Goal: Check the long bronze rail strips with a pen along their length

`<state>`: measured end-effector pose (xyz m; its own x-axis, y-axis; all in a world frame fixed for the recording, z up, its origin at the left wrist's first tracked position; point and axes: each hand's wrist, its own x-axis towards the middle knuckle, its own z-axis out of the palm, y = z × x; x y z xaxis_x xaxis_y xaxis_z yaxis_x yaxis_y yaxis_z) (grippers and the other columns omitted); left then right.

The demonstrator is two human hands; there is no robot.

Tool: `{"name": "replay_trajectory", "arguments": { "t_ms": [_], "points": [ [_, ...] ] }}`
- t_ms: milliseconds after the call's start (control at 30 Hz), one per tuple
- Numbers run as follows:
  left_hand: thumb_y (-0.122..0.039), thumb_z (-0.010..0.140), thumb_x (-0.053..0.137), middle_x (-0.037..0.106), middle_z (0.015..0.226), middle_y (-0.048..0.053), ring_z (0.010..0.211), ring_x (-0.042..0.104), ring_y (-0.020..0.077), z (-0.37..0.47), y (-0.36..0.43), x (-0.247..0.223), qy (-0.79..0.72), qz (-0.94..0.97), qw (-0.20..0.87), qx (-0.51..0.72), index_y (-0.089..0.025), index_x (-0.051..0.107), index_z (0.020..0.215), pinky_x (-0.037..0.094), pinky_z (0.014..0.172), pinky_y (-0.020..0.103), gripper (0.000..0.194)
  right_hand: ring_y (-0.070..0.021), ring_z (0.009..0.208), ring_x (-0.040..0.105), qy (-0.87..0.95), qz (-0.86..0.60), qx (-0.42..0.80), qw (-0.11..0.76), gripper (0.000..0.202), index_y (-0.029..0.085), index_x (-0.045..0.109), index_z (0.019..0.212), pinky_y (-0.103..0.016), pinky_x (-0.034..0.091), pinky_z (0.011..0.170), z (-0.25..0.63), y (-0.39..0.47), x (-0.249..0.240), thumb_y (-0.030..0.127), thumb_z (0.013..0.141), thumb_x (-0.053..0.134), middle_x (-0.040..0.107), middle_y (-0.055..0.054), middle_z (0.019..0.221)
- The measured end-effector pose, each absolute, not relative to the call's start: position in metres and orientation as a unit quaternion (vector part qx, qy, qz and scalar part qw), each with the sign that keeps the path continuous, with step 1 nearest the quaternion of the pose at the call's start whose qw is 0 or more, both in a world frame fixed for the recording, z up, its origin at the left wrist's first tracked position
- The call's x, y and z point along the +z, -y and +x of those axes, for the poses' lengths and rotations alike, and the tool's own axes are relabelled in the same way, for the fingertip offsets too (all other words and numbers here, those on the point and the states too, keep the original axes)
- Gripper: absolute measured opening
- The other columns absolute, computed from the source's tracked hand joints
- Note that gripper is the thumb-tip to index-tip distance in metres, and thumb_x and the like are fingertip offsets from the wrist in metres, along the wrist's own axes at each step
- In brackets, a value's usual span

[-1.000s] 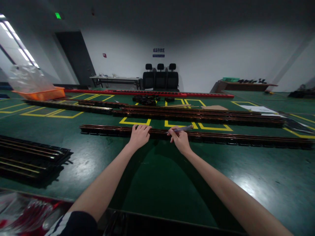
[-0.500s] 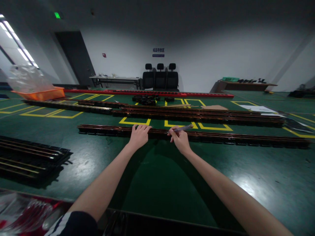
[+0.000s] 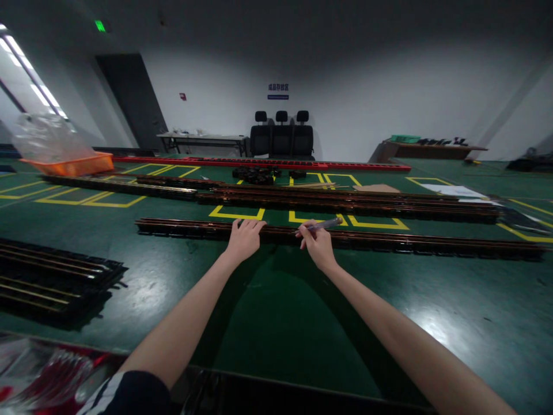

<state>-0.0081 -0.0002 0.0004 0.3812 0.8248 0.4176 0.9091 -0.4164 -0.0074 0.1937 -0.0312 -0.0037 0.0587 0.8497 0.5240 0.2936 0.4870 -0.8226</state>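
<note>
The pinching right hand (image 3: 317, 242) obscures the pen-like translucent tool's (image 3: 324, 224) tip; the left hand (image 3: 245, 238) lies palm-down, fingers slightly apart.

On the pale wall (image 3: 389, 98), at the upper centre of the frame, dark blue Chinese characters (image 3: 278, 87) read "成品存放区" in a single horizontal line. Directly beneath them runs a narrow blue strip (image 3: 277, 97) with pale lettering too small to read. At the upper left of the frame, a small sign (image 3: 100, 25) glows green, high up near the top edge; its markings are too blurred to make out with certainty.
</note>
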Motion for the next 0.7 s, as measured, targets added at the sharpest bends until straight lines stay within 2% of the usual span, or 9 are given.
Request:
{"name": "replay_trajectory", "arguments": {
  "t_ms": [367, 700],
  "points": [
    [-0.008, 0.081, 0.036, 0.061, 0.123, 0.007, 0.115, 0.051, 0.0224, -0.0113, -0.0045, -0.0041, 0.519, -0.826, 0.115, -0.186, -0.021, 0.054, 0.12, 0.028, 0.103, 0.047, 0.046, -0.0105, 0.045, 0.054, 0.641, -0.442, 0.256, 0.573, 0.035, 0.018, 0.053, 0.077, -0.024, 0.046, 0.043, 0.1947, 0.03, -0.0055, 0.052, 0.084, 0.05, 0.062, -0.003, 0.07],
    [-0.008, 0.08, 0.036, 0.061, 0.122, 0.007, 0.115, 0.052, 0.0227, -0.0103, -0.0038, -0.003, 0.523, -0.825, 0.109, -0.185, -0.021, 0.055, 0.12, 0.028, 0.102, 0.047, 0.046, -0.0108, 0.045, 0.054, 0.643, -0.443, 0.253, 0.571, 0.026, 0.018, 0.052, 0.077, -0.024, 0.045, 0.043, 0.1947, 0.0312, -0.0042, 0.043, 0.085, 0.05, 0.062, -0.003, 0.07]
  ]
}}
